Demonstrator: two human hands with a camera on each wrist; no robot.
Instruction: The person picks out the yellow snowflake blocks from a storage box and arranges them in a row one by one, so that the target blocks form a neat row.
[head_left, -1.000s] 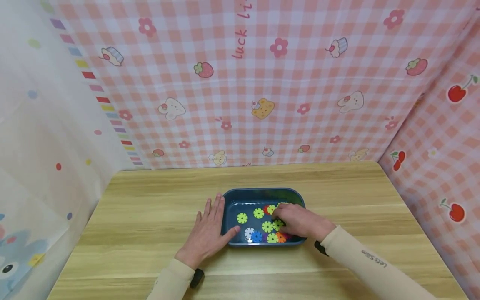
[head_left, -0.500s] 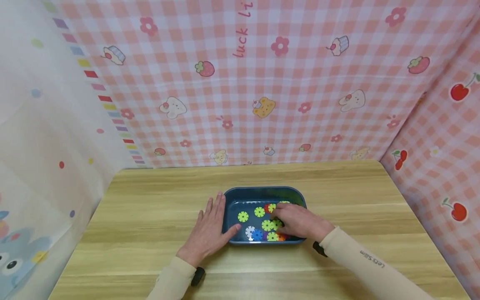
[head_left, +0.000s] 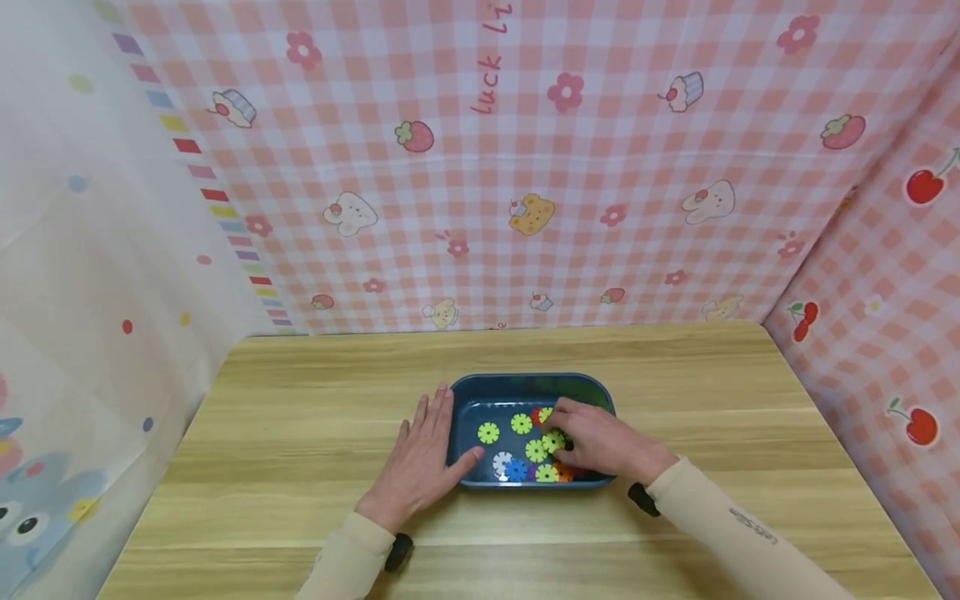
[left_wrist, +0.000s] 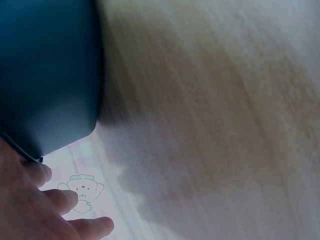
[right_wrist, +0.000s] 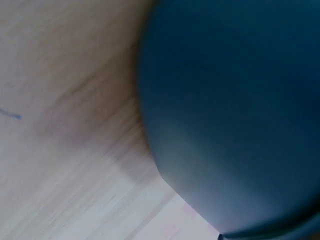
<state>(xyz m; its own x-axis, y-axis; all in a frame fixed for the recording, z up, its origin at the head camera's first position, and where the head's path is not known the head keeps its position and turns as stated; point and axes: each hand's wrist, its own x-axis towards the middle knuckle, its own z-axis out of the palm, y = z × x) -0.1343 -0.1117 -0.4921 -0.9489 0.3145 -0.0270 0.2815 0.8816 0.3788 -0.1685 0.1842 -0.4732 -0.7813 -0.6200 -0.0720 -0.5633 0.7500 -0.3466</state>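
Note:
A dark blue tray (head_left: 517, 389) holds several notched plastic discs, most of them yellow-green. My left hand (head_left: 414, 468) rests against its left end, fingers straight and thumb over the rim. In the left wrist view, fingertips (left_wrist: 62, 201) extend past the tray's outer wall (left_wrist: 50, 80). Inside the right part of the tray, my right hand (head_left: 606, 439) pinches a yellow-green notched disc (head_left: 553, 441) between thumb and fingers. A blue disc (head_left: 516, 470), a white disc (head_left: 502, 462) and a red disc (head_left: 536, 416) lie nearby. The tray's wall (right_wrist: 225, 110) hides the right fingers in the right wrist view.
The tray stands on a wood-grain table (head_left: 322, 400). A pink checked cloth (head_left: 465, 183) hangs behind the table, with more printed cloth (head_left: 862, 350) at the right and a pale cloth (head_left: 112, 250) at the left.
The yellow-green disc at my right fingers has shifted slightly toward the back of the tray and turned up into the grip. My left hand keeps its place at the tray's end.

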